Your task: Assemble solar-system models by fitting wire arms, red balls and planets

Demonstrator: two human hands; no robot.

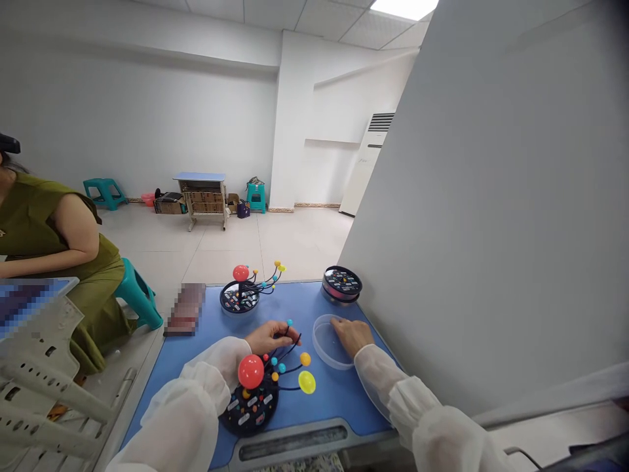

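Observation:
A solar system model with a round black base stands near the front of the blue table. It has a red ball at the centre and small coloured balls on bent black wires. My left hand is behind it, thumb and fingers closed around one of its thin wire arms; a light blue ball shows just above the fingers. One wire end beside the fingertips looks bare. To the right, my right hand reaches into a clear round plastic dish, fingers curled down at its inside; whatever they pinch is hidden.
A second model stands at the table's back left, and a stack of round black bases at the back right. A grey partition borders the table's right side. Left, a person in green sits at another desk.

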